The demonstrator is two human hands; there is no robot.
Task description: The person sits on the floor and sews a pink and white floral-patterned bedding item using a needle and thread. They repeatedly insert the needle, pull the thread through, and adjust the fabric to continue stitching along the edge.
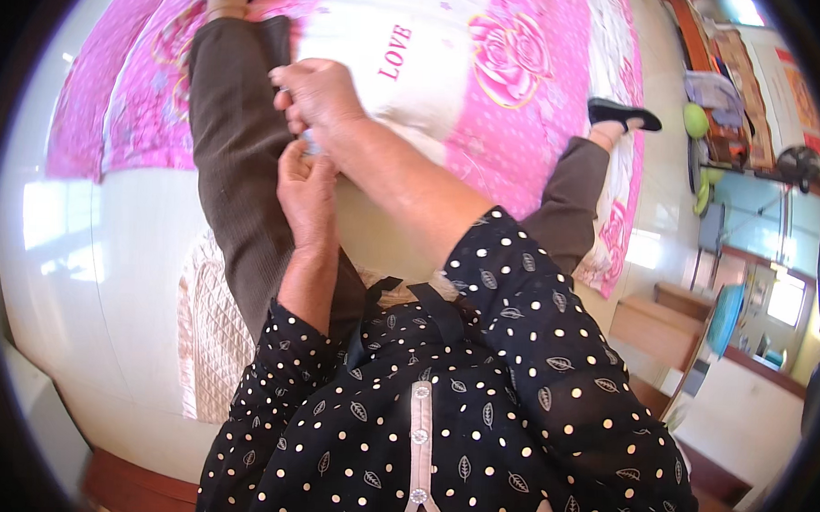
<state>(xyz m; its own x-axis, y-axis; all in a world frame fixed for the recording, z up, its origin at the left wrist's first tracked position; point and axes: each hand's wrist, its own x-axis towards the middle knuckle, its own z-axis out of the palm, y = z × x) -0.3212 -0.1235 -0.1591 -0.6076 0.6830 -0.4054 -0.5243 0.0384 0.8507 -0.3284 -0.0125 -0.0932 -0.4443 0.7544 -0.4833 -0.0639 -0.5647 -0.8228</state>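
Note:
My left hand (307, 191) is curled just above my left thigh, its thumb and fingers closed on a small pale-blue thing (311, 143), mostly hidden. My right hand (321, 94) reaches across to the left, right above it, with fingertips pinched together. A tiny glint shows at those fingers, too small to name. Beneath and beyond both hands a pink and white quilt (422, 101) with printed roses and lettering lies spread on the floor. A thin pale line like thread (479, 174) runs over its pink part.
My legs in brown trousers (241, 135) stretch out to either side over the quilt. A quilted beige mat (217, 344) lies on the glossy tiled floor (99, 245). Wooden furniture (658, 325), a fan (799, 167) and a green balloon-like ball (695, 120) stand at right.

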